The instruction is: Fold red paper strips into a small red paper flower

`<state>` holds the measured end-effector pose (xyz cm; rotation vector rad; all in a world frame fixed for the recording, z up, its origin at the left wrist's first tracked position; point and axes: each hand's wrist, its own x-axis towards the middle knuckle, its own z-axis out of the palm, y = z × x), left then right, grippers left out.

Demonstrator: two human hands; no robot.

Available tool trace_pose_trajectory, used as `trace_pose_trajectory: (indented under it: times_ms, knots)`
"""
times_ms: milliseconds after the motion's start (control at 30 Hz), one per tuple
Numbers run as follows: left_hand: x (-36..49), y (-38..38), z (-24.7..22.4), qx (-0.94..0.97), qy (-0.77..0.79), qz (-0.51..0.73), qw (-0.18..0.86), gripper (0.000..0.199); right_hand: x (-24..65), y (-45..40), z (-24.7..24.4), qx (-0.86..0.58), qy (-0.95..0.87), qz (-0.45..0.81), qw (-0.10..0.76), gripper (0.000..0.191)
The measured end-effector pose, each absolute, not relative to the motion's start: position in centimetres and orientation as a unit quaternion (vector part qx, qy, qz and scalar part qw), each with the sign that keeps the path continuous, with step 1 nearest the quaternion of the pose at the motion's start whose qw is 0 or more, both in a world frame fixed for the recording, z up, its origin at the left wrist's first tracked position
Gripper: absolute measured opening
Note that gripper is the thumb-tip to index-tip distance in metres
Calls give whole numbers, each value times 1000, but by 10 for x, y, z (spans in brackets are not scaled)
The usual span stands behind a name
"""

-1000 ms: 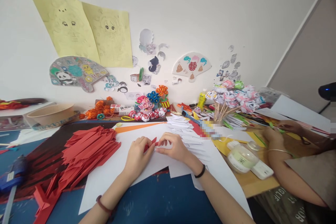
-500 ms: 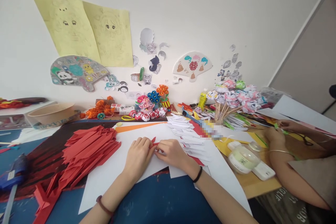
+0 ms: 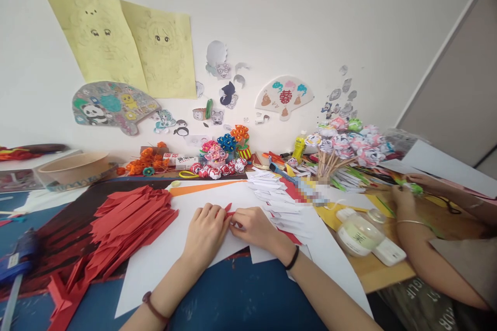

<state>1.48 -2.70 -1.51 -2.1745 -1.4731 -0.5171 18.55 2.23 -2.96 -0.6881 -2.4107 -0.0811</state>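
Observation:
A small red paper piece (image 3: 229,208) shows between my hands, over a large white sheet (image 3: 155,264). My left hand (image 3: 205,230) is closed on its left side, fingers bent and thumb toward the middle. My right hand (image 3: 254,226) pinches the piece from the right, its fingertips close to my left thumb. Most of the paper is hidden by my fingers. Left of my hands lies a heap of folded red paper strips (image 3: 128,222). A stack of folded white strips (image 3: 275,191) is on the right, just beyond my right hand.
A blue glue gun (image 3: 17,258) lies at the far left. Paper flowers on sticks (image 3: 341,145) stand at the back right, behind a clear jar (image 3: 357,235) and a white case (image 3: 389,252). At the right edge, another person's hands (image 3: 406,194) hold a green and white flower.
My hands stay in nearly the same place around the red paper. The other person's hands have shifted, showing more of the green and white flower. The view has moved slightly.

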Motion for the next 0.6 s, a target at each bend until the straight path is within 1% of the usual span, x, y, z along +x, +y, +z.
trace_pose_trajectory:
  times_ms: [233, 433, 600]
  knots:
    - [16, -30, -13, -793, -533, -175, 237, 25, 186, 23, -31, -250, -915, -29, 315, 13]
    - [16, -28, -13, -802, -516, -205, 221, 25, 185, 26, -35, -246, -918, -37, 309, 16]
    - [16, -27, -15, -799, -514, -193, 244, 27, 186, 27, -37, -251, -920, -36, 298, 15]
